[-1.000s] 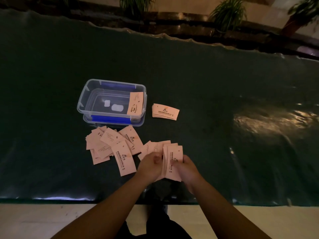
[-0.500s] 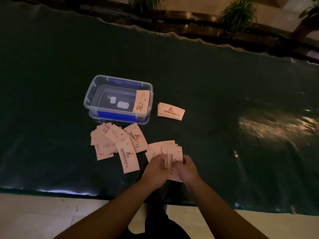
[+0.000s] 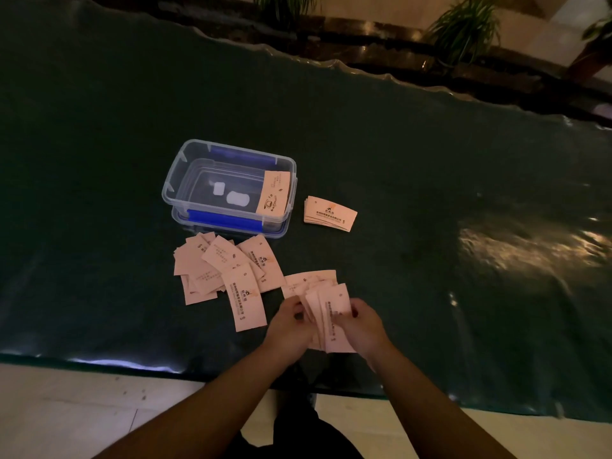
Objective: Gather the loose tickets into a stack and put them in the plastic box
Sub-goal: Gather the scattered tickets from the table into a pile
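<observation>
Squaring up the handful, most of the pile still waiting

Over the last second the bundle of tickets (image 3: 332, 321) looks a bit tighter, so the gathering is moving along. The left hand (image 3: 291, 321) and right hand (image 3: 361, 326) are both clamped on it, fingers (image 3: 356, 308) curled over its edges. A few tickets lie just beyond the fingertips, and the loose pile (image 3: 225, 273) sits untouched off to the left of them. The plastic box (image 3: 185, 180) is farther out past that pile with one ticket (image 3: 275, 193) leaning inside, and a small stack (image 3: 329, 213) beside it. So plenty left, I'd say.
</observation>
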